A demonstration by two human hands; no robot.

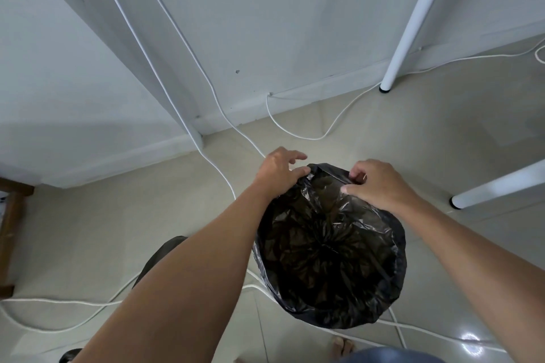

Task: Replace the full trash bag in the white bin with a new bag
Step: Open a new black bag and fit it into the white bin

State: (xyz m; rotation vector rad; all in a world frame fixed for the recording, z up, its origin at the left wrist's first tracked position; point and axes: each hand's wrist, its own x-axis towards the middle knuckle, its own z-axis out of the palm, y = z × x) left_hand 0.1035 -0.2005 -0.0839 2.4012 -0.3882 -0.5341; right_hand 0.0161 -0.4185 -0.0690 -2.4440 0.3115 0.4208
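A black trash bag [327,253] lines a round bin on the floor, its plastic folded over the rim so that the white bin beneath is hidden. The bag stands open, and inside only crumpled black plastic gathered at the bottom shows. My left hand [278,171] grips the bag's edge at the far left of the rim, thumb on the plastic. My right hand [376,181] pinches the edge at the far right of the rim, fingers curled over it.
White cables [224,177] trail over the tiled floor around the bin. Two white table legs [408,26] stand at right. A white wall with a skirting board is behind. A dark object [159,256] lies left of the bin, under my left arm.
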